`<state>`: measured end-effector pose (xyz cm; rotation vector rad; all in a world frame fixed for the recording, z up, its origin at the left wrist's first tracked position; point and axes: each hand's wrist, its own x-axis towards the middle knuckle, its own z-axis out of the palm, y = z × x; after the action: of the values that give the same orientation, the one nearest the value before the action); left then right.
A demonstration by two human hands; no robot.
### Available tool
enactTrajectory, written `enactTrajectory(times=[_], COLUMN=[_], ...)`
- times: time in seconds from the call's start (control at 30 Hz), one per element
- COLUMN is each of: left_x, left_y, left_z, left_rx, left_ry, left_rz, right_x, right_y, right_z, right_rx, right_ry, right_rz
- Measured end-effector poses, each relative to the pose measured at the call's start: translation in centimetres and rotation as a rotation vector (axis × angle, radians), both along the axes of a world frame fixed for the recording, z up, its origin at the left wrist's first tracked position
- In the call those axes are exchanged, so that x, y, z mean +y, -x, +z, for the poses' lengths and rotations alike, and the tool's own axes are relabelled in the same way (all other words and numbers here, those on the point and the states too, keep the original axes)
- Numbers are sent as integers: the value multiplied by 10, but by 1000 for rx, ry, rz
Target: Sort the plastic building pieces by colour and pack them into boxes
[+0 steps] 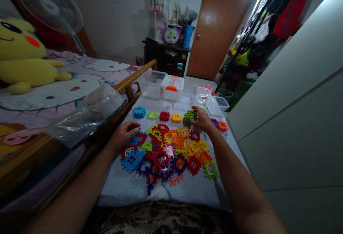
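Green stack of notched plastic pieces [189, 118] lies left of the nearer right hand [203, 120], pinched between thumb and fingers, long axis unclear.

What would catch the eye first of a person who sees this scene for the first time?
Probably the bright heap of interlocking plastic pieces comes first, spread on the pale cloth between the two forearms. Just beyond it runs a row of small stacks, where the right hand touches the green stack. The big yellow plush toy on the bed at the far left also stands out.
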<state>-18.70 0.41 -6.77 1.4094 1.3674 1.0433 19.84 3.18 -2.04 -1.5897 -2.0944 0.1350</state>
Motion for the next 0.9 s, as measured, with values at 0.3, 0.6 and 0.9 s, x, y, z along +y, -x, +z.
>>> enactTrajectory(times=[0.3,0.6,0.9], left_x=[-1,-2,-6], left_y=[-1,-1,-5], left_z=[0,2,11], left_rx=[-6,-29,6], left_ry=[-10,8,15], left_rz=[-7,-14,-23], right_x=[8,-15,-98], right_y=[4,-1,-33], right_z=[-9,8,10], right_rx=[-62,67,184], right_ry=[68,-30,125], right_rz=[-1,-10,-112])
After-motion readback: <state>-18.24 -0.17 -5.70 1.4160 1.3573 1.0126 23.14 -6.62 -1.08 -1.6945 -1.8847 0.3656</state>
